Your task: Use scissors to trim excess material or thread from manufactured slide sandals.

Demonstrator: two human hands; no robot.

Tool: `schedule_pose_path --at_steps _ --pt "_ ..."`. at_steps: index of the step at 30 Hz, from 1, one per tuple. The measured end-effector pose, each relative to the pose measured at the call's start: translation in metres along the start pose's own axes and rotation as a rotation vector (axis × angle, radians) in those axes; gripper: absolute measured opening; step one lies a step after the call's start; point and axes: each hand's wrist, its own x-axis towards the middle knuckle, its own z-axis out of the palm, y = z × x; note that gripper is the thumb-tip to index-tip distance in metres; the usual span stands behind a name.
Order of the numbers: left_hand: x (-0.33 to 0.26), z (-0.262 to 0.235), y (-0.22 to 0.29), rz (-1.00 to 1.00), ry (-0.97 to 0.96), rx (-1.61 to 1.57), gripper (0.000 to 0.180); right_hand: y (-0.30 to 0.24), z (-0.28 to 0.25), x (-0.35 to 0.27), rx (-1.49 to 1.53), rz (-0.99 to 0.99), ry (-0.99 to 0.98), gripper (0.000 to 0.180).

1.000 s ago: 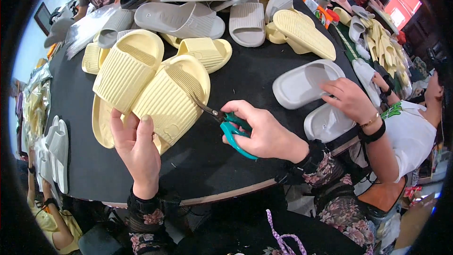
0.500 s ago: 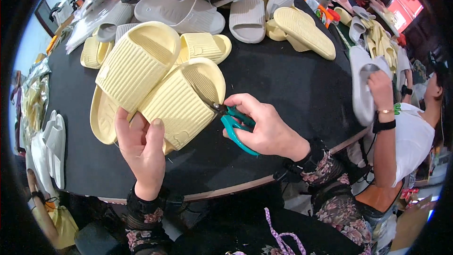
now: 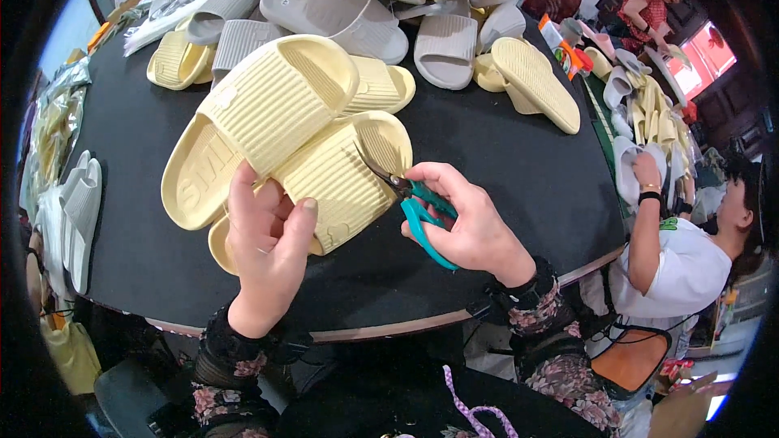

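The left hand (image 3: pixel 264 231) gripped two yellow slides (image 3: pixel 276 142), fingers curled round their edge. The right hand (image 3: pixel 466 223) squeezed green snips (image 3: pixel 418 211), blades touching the lower slide's rim.

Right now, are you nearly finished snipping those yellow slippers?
Cannot tell what is finished. In hand: the left hand holds a yellow pair, and the right hand has green snips at one slipper's edge. Left: maybe the pile of grey and yellow slippers behind.
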Motion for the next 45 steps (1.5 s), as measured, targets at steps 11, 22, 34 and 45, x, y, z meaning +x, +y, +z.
schedule_pose_path --at_steps 11,22,34,45 --pt "0.001 0.004 -0.003 0.006 -0.022 -0.044 0.059 0.007 0.001 0.002 0.03 -0.029 0.019 0.043" --pt "-0.001 0.003 -0.007 0.038 -0.043 -0.037 0.059 0.006 -0.001 0.0 0.024 -0.037 0.011 0.036" --pt "0.0 0.004 -0.009 0.019 -0.036 -0.05 0.061 0.01 0.0 0.003 0.01 -0.051 0.115 0.04" --pt "-0.001 0.007 -0.01 0.02 -0.062 -0.085 0.059 0.011 -0.001 0.002 -0.037 -0.048 0.079 0.041"
